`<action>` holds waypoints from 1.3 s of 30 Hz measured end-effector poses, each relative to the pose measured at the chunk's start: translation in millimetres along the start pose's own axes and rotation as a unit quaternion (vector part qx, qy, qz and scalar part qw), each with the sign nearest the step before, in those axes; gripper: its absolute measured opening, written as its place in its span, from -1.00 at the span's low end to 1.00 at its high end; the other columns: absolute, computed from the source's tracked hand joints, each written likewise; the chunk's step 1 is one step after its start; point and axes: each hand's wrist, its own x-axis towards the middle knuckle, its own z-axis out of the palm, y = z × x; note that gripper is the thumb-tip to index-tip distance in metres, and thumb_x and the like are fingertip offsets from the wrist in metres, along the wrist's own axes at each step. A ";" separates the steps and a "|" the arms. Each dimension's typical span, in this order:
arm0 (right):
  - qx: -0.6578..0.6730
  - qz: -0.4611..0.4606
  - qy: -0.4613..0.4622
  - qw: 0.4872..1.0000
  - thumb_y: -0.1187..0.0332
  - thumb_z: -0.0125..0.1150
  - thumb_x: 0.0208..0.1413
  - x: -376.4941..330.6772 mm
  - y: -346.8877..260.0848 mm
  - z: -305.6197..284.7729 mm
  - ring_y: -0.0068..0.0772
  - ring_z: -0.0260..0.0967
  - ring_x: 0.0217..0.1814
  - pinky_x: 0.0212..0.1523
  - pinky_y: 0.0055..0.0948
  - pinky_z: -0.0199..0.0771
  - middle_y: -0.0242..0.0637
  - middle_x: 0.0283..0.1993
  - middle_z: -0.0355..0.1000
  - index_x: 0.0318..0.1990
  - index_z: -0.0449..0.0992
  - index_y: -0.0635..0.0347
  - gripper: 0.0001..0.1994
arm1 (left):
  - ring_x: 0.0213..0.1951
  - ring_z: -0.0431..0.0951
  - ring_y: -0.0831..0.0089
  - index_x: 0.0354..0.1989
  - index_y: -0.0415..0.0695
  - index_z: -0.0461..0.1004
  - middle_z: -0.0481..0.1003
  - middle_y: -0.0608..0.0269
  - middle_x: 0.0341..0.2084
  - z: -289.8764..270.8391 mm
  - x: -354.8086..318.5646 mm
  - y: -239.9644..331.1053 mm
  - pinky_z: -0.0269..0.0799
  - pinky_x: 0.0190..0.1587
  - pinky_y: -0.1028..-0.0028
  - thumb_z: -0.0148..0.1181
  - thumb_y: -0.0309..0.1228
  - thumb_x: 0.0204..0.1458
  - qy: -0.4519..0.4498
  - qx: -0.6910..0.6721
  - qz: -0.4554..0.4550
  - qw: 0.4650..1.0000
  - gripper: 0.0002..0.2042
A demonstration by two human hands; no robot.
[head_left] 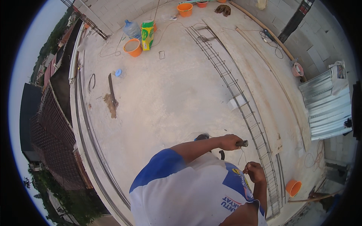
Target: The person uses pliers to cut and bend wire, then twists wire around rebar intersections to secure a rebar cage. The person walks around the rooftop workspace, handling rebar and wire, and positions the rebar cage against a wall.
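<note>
1. the left hand [229, 142] has its fingers closed around one dark tool [243, 143], whose end pokes out to their right.
2. the right hand [255, 172], below the left fingers, has curled fingers; whether they pinch the one thin wire [244, 153] hanging between the hands, i cannot tell.
3. one long rebar cage [241, 100] runs just right of the left fingers and behind the right hand, barring the way on that side.
4. one white block [236, 102] lies by the cage, beyond the left fingers.
5. three larger orange buckets: one [293, 188] right of the right fingers, two ( [132, 48], [184, 10]) well beyond the left fingers.
6. one yellow-green bag [147, 35] and one big blue bottle [132, 29] stand far up-left of the left fingers.
7. one corrugated sheet [326, 107] leans well right of both hands' fingers.
</note>
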 end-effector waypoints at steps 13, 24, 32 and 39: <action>-0.569 -0.115 0.029 0.814 0.35 0.14 0.11 96.7 -87.2 119.8 -0.51 0.32 -0.48 -0.39 -0.41 0.37 -0.24 -0.53 0.44 -0.33 0.54 0.38 -0.79 | -0.19 0.50 0.06 -0.15 -0.23 0.47 0.52 -0.05 -0.27 -73.2 -109.4 -70.2 0.36 -0.14 0.17 0.08 -0.26 0.05 0.178 -0.123 -0.053 0.975 -0.70; -0.596 -0.020 -0.169 0.785 0.36 0.07 0.16 111.2 -103.2 162.2 -0.56 0.32 -0.50 -0.43 -0.48 0.38 -0.32 -0.53 0.41 -0.15 0.56 0.33 -0.76 | -0.36 0.49 0.20 -0.28 -0.25 0.46 0.49 0.05 -0.48 -41.0 -155.2 -61.8 0.36 -0.25 0.23 0.10 -0.26 0.04 0.283 -0.190 -0.067 0.938 -0.73; -0.657 -0.199 -0.147 0.712 0.41 0.07 0.16 86.6 -128.2 157.5 -0.20 0.48 -0.21 -0.12 -0.35 0.43 -0.12 -0.26 0.54 -0.16 0.56 0.30 -0.80 | -0.49 0.40 0.49 -0.34 -0.20 0.45 0.40 0.29 -0.60 -27.2 -159.9 -43.9 0.34 -0.39 0.40 0.08 -0.26 0.09 0.209 -0.302 -0.096 0.925 -0.77; -0.652 -0.181 -0.072 0.733 0.45 0.10 0.12 60.5 -155.1 133.2 -0.08 0.51 -0.16 -0.09 -0.30 0.44 -0.06 -0.23 0.54 -0.23 0.57 0.31 -0.84 | -0.51 0.45 0.44 -0.40 -0.24 0.41 0.45 0.22 -0.59 -20.5 -139.1 -25.1 0.40 -0.40 0.38 0.08 -0.29 0.10 0.187 -0.294 -0.011 0.937 -0.78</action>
